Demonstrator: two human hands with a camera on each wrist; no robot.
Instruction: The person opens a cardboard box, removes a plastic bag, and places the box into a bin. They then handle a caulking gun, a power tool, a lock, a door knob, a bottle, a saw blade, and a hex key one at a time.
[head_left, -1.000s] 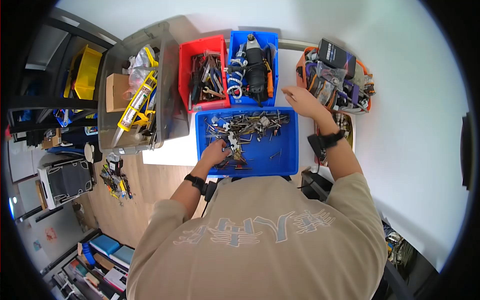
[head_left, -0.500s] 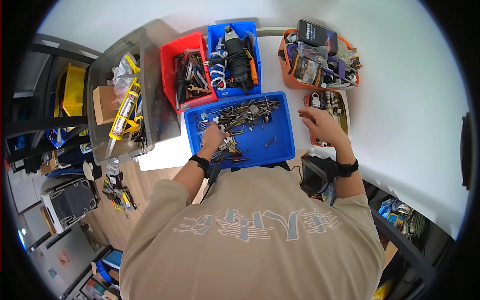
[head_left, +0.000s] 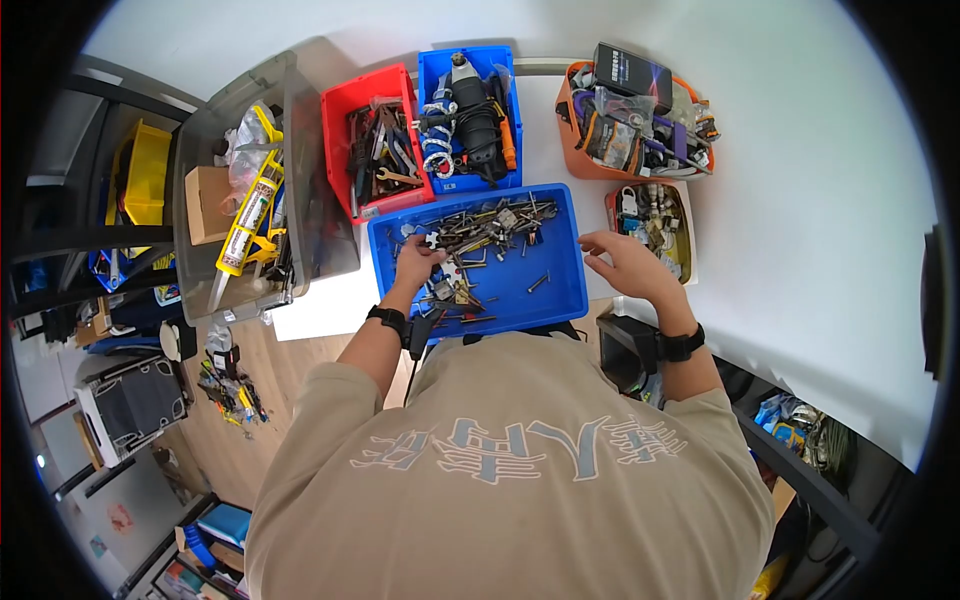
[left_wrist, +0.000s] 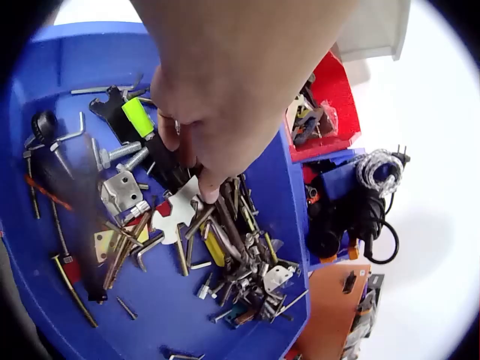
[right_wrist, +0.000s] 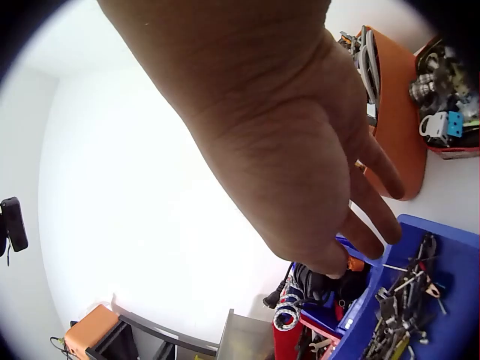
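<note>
In the blue tray (head_left: 545, 300) lies a heap of screws, bolts, hex keys and small metal parts (head_left: 500, 225). My left hand (head_left: 415, 265) reaches down into its left part, fingers bent among the pieces. In the left wrist view, the thumb tip is right at a flat white notched piece (left_wrist: 178, 212), and a black piece with a bright green end (left_wrist: 138, 118) lies by the fingers. I cannot tell whether they grip anything. My right hand (head_left: 635, 268) hovers by the tray's right rim, fingers loosely extended and holding nothing.
Behind the tray stand a red bin (head_left: 340, 130) of hand tools and a blue bin (head_left: 510, 70) with a corded power tool. A grey bin (head_left: 330, 230) with a caulking gun is left. An orange bin (head_left: 575, 150) and a small tin (head_left: 687, 240) of fittings stand right.
The right hand has come down from near the orange bin, then shifted left to the tray's rim. The left hand has moved farther back within the tray. The head view has shifted slightly.
</note>
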